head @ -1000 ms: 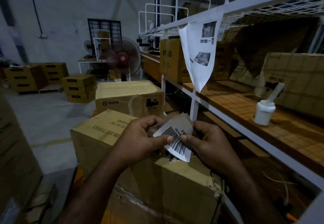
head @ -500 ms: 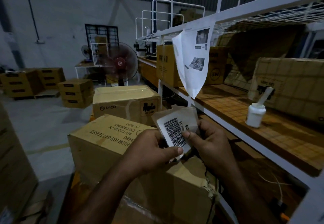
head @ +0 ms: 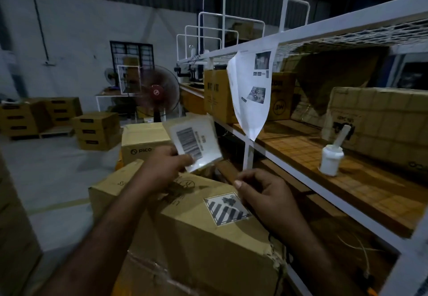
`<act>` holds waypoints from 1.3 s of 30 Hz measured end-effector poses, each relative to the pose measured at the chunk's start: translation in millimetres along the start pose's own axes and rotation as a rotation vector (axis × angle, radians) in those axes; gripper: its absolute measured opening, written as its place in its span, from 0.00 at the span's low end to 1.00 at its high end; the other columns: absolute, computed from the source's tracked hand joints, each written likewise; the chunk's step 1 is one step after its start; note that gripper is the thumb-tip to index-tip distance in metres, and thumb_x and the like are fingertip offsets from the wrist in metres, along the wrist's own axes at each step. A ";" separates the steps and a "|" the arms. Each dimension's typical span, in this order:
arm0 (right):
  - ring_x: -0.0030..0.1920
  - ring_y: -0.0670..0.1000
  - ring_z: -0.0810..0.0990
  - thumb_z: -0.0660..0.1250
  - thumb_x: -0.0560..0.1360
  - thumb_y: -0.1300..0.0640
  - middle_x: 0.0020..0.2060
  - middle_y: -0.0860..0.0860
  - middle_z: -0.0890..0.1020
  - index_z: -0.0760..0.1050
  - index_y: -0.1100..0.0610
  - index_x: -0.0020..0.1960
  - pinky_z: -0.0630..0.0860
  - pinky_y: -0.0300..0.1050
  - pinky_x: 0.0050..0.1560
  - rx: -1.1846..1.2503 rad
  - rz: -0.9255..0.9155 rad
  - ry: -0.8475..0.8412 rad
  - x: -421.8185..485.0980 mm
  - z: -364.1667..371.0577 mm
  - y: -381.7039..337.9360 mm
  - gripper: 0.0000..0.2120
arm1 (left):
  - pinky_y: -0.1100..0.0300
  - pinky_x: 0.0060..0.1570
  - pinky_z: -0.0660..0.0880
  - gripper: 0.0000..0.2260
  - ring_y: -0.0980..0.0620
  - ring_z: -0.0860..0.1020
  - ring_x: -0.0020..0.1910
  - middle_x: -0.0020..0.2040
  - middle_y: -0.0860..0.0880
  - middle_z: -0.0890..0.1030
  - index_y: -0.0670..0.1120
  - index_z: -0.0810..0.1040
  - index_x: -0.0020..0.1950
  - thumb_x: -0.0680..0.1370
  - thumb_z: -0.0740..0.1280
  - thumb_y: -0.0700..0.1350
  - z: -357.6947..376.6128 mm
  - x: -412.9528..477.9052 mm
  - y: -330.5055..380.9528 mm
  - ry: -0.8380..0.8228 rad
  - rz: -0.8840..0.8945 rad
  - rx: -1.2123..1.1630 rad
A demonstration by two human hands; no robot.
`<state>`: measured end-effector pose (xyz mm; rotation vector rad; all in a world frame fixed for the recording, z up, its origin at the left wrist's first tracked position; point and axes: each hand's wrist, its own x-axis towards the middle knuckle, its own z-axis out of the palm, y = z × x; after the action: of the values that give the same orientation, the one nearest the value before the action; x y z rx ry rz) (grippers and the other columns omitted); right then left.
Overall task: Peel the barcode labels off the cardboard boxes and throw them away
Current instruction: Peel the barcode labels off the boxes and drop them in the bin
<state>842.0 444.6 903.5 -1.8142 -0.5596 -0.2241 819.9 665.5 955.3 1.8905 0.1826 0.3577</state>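
Observation:
My left hand (head: pixel 165 165) pinches the lower left corner of a peeled white barcode label (head: pixel 196 145) and holds it up in the air above the nearest cardboard box (head: pixel 203 233). My right hand (head: pixel 264 194) hovers over the box's top right edge with its fingers curled and thumb and forefinger close together, nothing visible in them. A striped black-and-white hazard sticker (head: pixel 225 210) lies flat on the box top, just left of my right hand. Behind stands a second box marked PICO (head: pixel 141 143).
A white metal rack (head: pixel 247 157) with a wooden shelf (head: pixel 361 180) runs along the right, holding boxes, a white bottle (head: pixel 331 159) and a hanging printed sheet (head: pixel 252 92). A red fan (head: pixel 157 94) stands behind. More boxes (head: pixel 97 131) sit on the floor at left.
Both hands held the label before. Now my right hand has let go and dropped toward the box, while my left hand has lifted the label up and away.

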 end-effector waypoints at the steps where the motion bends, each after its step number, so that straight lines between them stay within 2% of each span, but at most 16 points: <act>1: 0.43 0.45 0.82 0.71 0.74 0.51 0.42 0.46 0.83 0.80 0.45 0.45 0.82 0.51 0.46 -0.126 0.000 -0.071 0.7 1.4 -2.7 0.01 | 0.48 0.44 0.79 0.04 0.42 0.82 0.44 0.46 0.45 0.85 0.46 0.81 0.50 0.77 0.70 0.44 -3.6 5.9 -3.6 0.011 -0.016 -0.027; 4: 0.43 0.44 0.80 0.72 0.73 0.47 0.41 0.45 0.80 0.78 0.45 0.41 0.81 0.50 0.46 -0.535 0.010 -0.288 11.8 7.4 -12.2 0.05 | 0.54 0.37 0.79 0.04 0.46 0.84 0.39 0.44 0.44 0.86 0.45 0.81 0.52 0.78 0.69 0.43 -4.7 11.8 -20.5 0.006 -0.033 -0.078; 8: 0.39 0.47 0.79 0.70 0.76 0.49 0.39 0.48 0.79 0.75 0.47 0.42 0.77 0.47 0.38 -0.661 0.000 -0.438 48.8 29.6 -22.0 0.06 | 0.57 0.36 0.78 0.04 0.49 0.84 0.38 0.44 0.47 0.86 0.51 0.81 0.46 0.79 0.68 0.43 0.0 17.9 -33.4 0.014 0.008 -0.077; 12: 0.43 0.49 0.78 0.71 0.75 0.51 0.42 0.48 0.78 0.74 0.48 0.40 0.77 0.47 0.42 -0.706 -0.057 -0.437 92.5 60.9 -10.8 0.08 | 0.52 0.38 0.79 0.04 0.45 0.83 0.37 0.43 0.46 0.85 0.52 0.82 0.49 0.78 0.68 0.44 2.0 24.3 -38.0 0.019 0.042 -0.049; 15: 0.41 0.46 0.78 0.72 0.74 0.51 0.39 0.47 0.78 0.75 0.50 0.39 0.77 0.48 0.40 -0.639 -0.070 -0.435 92.0 60.7 -2.4 0.08 | 0.44 0.44 0.82 0.05 0.41 0.84 0.41 0.45 0.42 0.85 0.52 0.79 0.46 0.78 0.67 0.42 -2.5 29.0 -42.5 0.062 0.025 -0.098; 18: 0.36 0.40 0.75 0.71 0.74 0.49 0.35 0.44 0.76 0.72 0.46 0.34 0.69 0.39 0.36 -0.613 -0.148 -0.425 58.9 39.0 -6.0 0.13 | 0.52 0.37 0.76 0.04 0.45 0.80 0.34 0.47 0.38 0.85 0.47 0.80 0.47 0.77 0.66 0.39 -9.5 35.5 -47.2 0.104 -0.011 -0.222; 20: 0.40 0.38 0.74 0.68 0.73 0.43 0.37 0.40 0.75 0.71 0.42 0.34 0.69 0.41 0.39 -0.692 -0.179 -0.441 34.4 17.8 -6.2 0.11 | 0.56 0.34 0.72 0.04 0.48 0.77 0.30 0.46 0.38 0.85 0.45 0.80 0.46 0.77 0.66 0.38 -10.0 38.1 -49.7 0.112 -0.014 -0.249; 22: 0.47 0.37 0.73 0.65 0.70 0.38 0.43 0.37 0.74 0.73 0.41 0.37 0.72 0.41 0.44 -0.738 -0.151 -0.484 20.8 -0.3 -6.0 0.09 | 0.55 0.34 0.72 0.04 0.48 0.76 0.29 0.46 0.38 0.85 0.44 0.81 0.47 0.76 0.66 0.38 -7.9 38.9 -50.9 0.106 0.009 -0.242; 24: 0.49 0.40 0.74 0.66 0.70 0.38 0.45 0.38 0.75 0.75 0.42 0.39 0.74 0.42 0.45 -0.720 -0.099 -0.493 24.8 -9.0 -7.5 0.09 | 0.50 0.34 0.76 0.04 0.48 0.78 0.31 0.46 0.42 0.85 0.45 0.80 0.47 0.76 0.66 0.40 -3.9 37.6 -49.5 0.105 0.039 -0.221; 27: 0.43 0.42 0.75 0.70 0.74 0.48 0.41 0.42 0.75 0.74 0.45 0.38 0.69 0.39 0.38 -0.787 -0.074 -0.435 44.0 2.4 -9.7 0.08 | 0.48 0.39 0.81 0.03 0.45 0.82 0.37 0.43 0.49 0.85 0.50 0.80 0.43 0.75 0.67 0.44 3.7 37.5 -47.1 0.121 0.070 -0.128; 31: 0.37 0.45 0.75 0.71 0.74 0.47 0.38 0.47 0.76 0.76 0.52 0.39 0.72 0.46 0.35 -0.812 -0.097 -0.286 62.4 28.7 -4.1 0.10 | 0.51 0.37 0.80 0.03 0.47 0.83 0.38 0.44 0.50 0.85 0.53 0.79 0.44 0.76 0.66 0.45 7.5 36.5 -46.5 0.123 0.074 -0.083; 33: 0.36 0.42 0.74 0.69 0.76 0.47 0.38 0.46 0.76 0.76 0.51 0.41 0.70 0.42 0.34 -0.874 -0.135 -0.289 49.4 31.3 -8.8 0.09 | 0.54 0.36 0.79 0.05 0.49 0.83 0.40 0.47 0.51 0.85 0.53 0.79 0.48 0.76 0.66 0.44 4.9 36.7 -47.0 0.135 0.077 -0.088; 35: 0.39 0.41 0.76 0.63 0.77 0.43 0.41 0.44 0.79 0.77 0.45 0.45 0.71 0.38 0.36 -0.902 -0.120 -0.356 23.8 24.2 -26.9 0.08 | 0.54 0.38 0.80 0.05 0.49 0.82 0.41 0.49 0.50 0.85 0.51 0.79 0.48 0.76 0.66 0.42 2.0 37.6 -48.4 0.151 0.075 -0.120; 36: 0.44 0.40 0.77 0.60 0.77 0.40 0.47 0.43 0.81 0.78 0.42 0.50 0.74 0.37 0.41 -0.906 -0.069 -0.426 9.2 18.5 -36.1 0.10 | 0.52 0.40 0.81 0.05 0.48 0.82 0.41 0.49 0.50 0.85 0.51 0.79 0.47 0.75 0.66 0.42 1.0 38.2 -49.2 0.160 0.072 -0.140; 37: 0.50 0.40 0.78 0.55 0.76 0.36 0.54 0.40 0.80 0.77 0.39 0.55 0.76 0.37 0.48 -0.920 -0.007 -0.497 -4.8 12.1 -44.7 0.16 | 0.50 0.42 0.81 0.05 0.48 0.82 0.40 0.49 0.50 0.85 0.51 0.80 0.46 0.75 0.66 0.42 1.0 38.7 -50.2 0.169 0.071 -0.154; 39: 0.63 0.36 0.71 0.43 0.68 0.26 0.67 0.33 0.71 0.71 0.36 0.64 0.73 0.36 0.60 -0.974 0.069 -0.613 -24.9 2.1 -57.3 0.33 | 0.51 0.41 0.81 0.06 0.49 0.82 0.40 0.48 0.51 0.85 0.51 0.80 0.47 0.75 0.65 0.41 2.5 39.1 -50.9 0.180 0.068 -0.147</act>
<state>792.6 452.8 941.0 -2.8775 -0.9027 0.1616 860.0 692.3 912.9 1.7227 0.2067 0.5732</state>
